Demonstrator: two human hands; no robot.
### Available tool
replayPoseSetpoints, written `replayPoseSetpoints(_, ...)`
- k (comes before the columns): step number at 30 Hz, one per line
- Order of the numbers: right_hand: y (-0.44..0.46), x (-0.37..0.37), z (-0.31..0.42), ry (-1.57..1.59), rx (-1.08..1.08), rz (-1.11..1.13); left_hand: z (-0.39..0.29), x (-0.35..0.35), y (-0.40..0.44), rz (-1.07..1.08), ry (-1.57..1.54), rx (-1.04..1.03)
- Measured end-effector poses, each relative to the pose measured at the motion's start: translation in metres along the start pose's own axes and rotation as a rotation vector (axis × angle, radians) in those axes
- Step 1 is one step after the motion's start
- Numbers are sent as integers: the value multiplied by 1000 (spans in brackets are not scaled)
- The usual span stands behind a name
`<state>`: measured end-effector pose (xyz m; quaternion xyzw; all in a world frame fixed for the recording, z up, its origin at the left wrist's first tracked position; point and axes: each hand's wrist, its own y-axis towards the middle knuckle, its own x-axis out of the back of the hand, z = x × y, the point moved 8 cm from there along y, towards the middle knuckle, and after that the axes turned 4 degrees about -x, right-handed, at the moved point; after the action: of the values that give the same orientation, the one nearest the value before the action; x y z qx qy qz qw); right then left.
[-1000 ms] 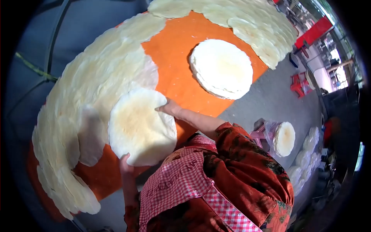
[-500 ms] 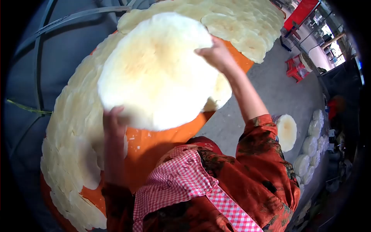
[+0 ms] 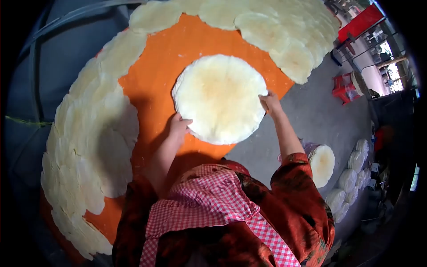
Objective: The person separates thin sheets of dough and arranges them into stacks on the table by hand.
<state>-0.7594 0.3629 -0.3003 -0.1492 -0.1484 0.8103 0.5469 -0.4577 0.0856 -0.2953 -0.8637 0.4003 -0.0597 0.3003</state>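
A stack of round, pale flatbreads (image 3: pixel 220 98) with lightly browned middles lies on the orange tabletop (image 3: pixel 164 53), close to its near right edge. My left hand (image 3: pixel 179 127) grips the stack's lower left rim, thumb on top and the other fingers mostly hidden. At the right rim my right hand (image 3: pixel 270 103) is closed in the same way, its thumb over the top bread. Many overlapping flatbreads (image 3: pixel 84 138) cover the left side of the table, and more flatbreads (image 3: pixel 284 35) are spread along the far side.
On the grey floor to the right stands another stack of flatbreads (image 3: pixel 322 165). Beyond it are several wrapped bundles (image 3: pixel 348 180). A red stool (image 3: pixel 345 89) stands farther back. A dark sheet with metal bars (image 3: pixel 33 75) borders the table on the left.
Both hands have brought a raised flatbread down onto the stack, away from the camera. They now hold the stack's edges, and the bare orange tabletop behind it has come into view.
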Motion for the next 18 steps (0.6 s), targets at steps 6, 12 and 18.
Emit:
replayPoseSetpoints(6, -10, -7, 34, -325, 62, -62, 5, 5, 6, -68, 37, -39)
replayPoseSetpoints(12, 7, 6, 10, -598, 105, -132, 17, 5, 10, -78, 62, -112)
replayPoseSetpoints(18, 3, -11, 35, -905, 109, -268, 51, 20, 45, -98, 211, -363)
